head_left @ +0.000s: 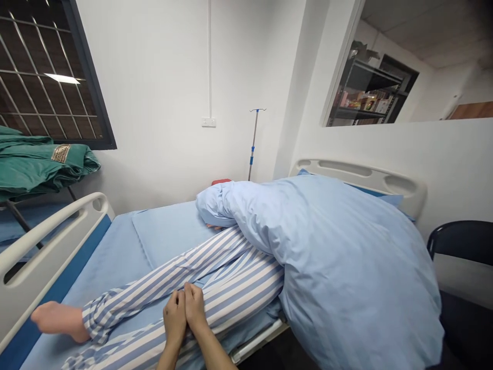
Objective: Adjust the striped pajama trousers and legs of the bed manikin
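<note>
Striped trousers [242, 294] seem soft, leg [79, 322] heavy; support from underneath; left hand [174, 311], right hand [195, 309] curled; if holding cloth, cannot tell

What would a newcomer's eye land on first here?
Probably the big pale-blue quilt, heaped over the right of the bed. Next, the striped trousers running left to a bare foot by the footboard. The left hand and right hand sit curled side by side over the trousers.
</note>
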`<action>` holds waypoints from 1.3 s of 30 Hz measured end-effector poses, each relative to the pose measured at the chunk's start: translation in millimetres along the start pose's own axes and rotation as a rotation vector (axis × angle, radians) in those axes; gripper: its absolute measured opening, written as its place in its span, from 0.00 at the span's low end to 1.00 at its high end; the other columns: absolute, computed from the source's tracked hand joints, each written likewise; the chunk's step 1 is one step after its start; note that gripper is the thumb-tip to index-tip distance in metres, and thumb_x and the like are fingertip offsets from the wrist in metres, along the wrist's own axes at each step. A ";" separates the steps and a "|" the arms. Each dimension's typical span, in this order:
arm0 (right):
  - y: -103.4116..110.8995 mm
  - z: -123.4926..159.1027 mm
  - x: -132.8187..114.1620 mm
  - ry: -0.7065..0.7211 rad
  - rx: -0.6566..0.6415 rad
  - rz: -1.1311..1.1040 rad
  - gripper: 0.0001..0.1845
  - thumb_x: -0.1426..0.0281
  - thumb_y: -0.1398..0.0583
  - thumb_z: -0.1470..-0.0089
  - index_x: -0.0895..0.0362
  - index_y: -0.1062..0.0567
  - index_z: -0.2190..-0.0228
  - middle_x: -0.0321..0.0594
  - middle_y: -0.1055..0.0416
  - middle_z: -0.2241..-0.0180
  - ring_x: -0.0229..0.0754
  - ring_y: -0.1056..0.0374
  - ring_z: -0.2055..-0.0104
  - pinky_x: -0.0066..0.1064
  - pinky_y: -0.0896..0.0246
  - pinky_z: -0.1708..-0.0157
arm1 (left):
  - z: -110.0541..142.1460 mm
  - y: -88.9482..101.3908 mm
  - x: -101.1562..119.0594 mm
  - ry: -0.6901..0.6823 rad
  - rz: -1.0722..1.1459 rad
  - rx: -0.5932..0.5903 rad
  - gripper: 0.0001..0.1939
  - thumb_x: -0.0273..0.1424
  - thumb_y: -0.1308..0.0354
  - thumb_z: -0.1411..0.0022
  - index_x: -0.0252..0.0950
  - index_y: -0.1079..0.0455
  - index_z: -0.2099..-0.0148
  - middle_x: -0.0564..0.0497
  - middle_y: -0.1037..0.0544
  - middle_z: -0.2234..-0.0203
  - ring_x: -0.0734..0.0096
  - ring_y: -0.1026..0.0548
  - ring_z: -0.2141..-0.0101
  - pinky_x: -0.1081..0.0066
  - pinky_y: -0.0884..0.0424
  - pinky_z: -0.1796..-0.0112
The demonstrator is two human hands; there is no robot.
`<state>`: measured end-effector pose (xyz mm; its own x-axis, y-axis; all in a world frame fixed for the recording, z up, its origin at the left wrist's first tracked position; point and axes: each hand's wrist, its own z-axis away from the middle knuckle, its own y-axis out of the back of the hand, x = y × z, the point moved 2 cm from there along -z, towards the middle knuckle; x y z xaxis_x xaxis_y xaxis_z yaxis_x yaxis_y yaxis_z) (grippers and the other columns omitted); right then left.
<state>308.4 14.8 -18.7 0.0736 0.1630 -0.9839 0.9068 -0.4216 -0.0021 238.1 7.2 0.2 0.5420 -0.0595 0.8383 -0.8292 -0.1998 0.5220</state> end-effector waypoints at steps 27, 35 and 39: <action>42.5 -2.1 -8.9 0.218 -0.101 0.462 0.26 0.61 0.54 0.41 0.57 0.33 0.85 0.35 0.37 0.84 0.34 0.47 0.80 0.29 0.62 0.77 | 5.4 -10.9 -1.9 -0.038 -0.294 -0.126 0.15 0.36 0.59 0.39 0.39 0.40 0.75 0.50 0.26 0.77 0.69 0.30 0.72 0.72 0.46 0.72; 50.2 -9.9 -13.1 0.147 -0.125 0.174 0.25 0.58 0.53 0.43 0.58 0.41 0.86 0.31 0.46 0.85 0.33 0.50 0.80 0.26 0.60 0.78 | -6.8 -16.5 26.4 -0.032 -0.155 -0.135 0.15 0.37 0.57 0.42 0.38 0.40 0.78 0.52 0.30 0.81 0.70 0.34 0.75 0.72 0.45 0.73; 54.0 -19.7 -8.7 0.026 -0.149 -0.124 0.25 0.54 0.53 0.45 0.56 0.43 0.85 0.30 0.50 0.86 0.32 0.54 0.81 0.25 0.59 0.80 | -18.6 -26.6 70.7 -0.049 0.065 -0.055 0.16 0.38 0.57 0.42 0.39 0.48 0.81 0.57 0.40 0.87 0.73 0.39 0.79 0.73 0.44 0.75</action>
<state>364.9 8.1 -6.8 -0.0332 0.2294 -0.9728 0.9607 -0.2609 -0.0944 295.9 26.5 48.5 0.4912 -0.1183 0.8630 -0.8687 -0.1396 0.4753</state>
